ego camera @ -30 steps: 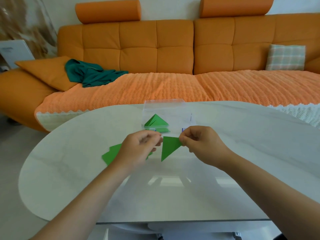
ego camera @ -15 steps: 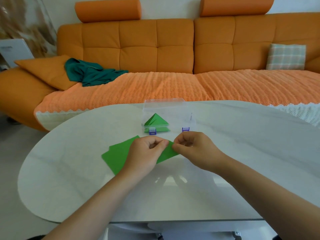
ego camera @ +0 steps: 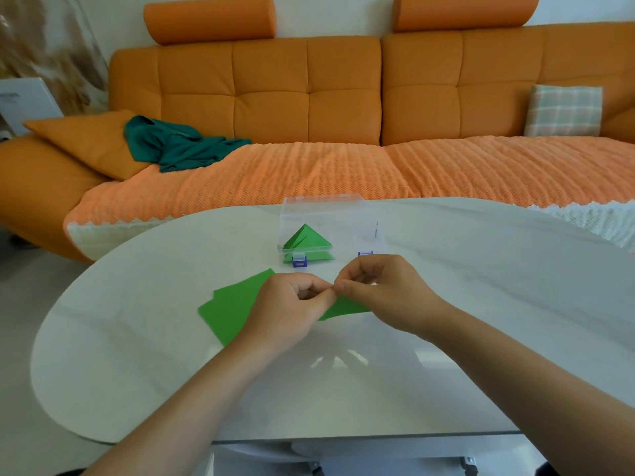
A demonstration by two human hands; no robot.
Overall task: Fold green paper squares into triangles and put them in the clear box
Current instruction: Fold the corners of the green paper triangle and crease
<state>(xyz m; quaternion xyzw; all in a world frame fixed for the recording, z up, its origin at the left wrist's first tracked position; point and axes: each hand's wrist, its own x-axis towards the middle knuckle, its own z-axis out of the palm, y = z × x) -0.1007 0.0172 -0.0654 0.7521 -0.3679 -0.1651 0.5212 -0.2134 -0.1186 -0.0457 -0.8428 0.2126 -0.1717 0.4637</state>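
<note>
Hands meet mid-frame: left hand (ego camera: pixel 292 304) and right hand (ego camera: pixel 381 292), fingers curled, pinch a folded green paper (ego camera: pixel 347 307) below the clear box (ego camera: pixel 343 218).

green paper (ego camera: pixel 233 310): matt, smooth sheets, at and beneath the fingers (ego camera: pixel 324 298).
clear box (ego camera: pixel 323 214): glossy see-through plastic, just beyond the fingers.
table (ego camera: pixel 446 269): polished, reflective pale top.
sofa (ego camera: pixel 271 87): smooth orange upholstery; its cover (ego camera: pixel 309 170) is ribbed cloth.

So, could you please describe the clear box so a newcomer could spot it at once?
On the white oval table before the orange sofa, look near the far edge. The clear box is the only see-through thing there, with purple latches and folded green triangles inside.
</note>
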